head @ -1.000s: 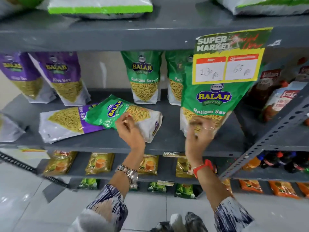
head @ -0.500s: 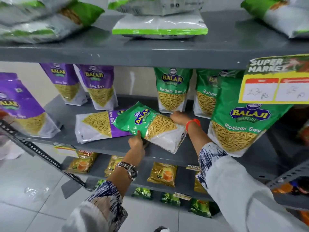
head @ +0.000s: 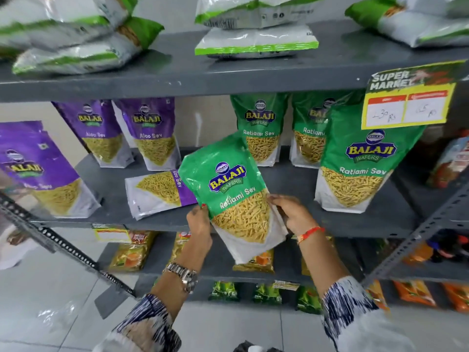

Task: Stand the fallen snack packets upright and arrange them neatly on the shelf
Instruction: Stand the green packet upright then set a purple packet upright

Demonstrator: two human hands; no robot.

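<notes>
I hold a green Ratlami Sev packet [head: 229, 189] nearly upright, tilted slightly left, in front of the middle shelf [head: 291, 219]. My left hand [head: 200, 224] grips its lower left edge and my right hand [head: 294, 214] grips its lower right edge. Behind it a purple Aloo Sev packet [head: 157, 191] lies flat on the shelf. Upright green packets [head: 258, 128] [head: 355, 158] stand to the right, with another [head: 308, 130] between them at the back. Upright purple packets [head: 149, 130] [head: 97, 130] [head: 43, 171] stand to the left.
A yellow price card [head: 406, 102] hangs from the upper shelf edge at right. White-and-green packets [head: 256, 41] lie flat on the top shelf. A perforated grey upright [head: 63, 247] slants across the lower left. Small yellow and green packets fill the lower shelves.
The green packet lay flat over the purple one; both hands took hold of it and raised it off the shelf to nearly upright. The view shifted left and down.
</notes>
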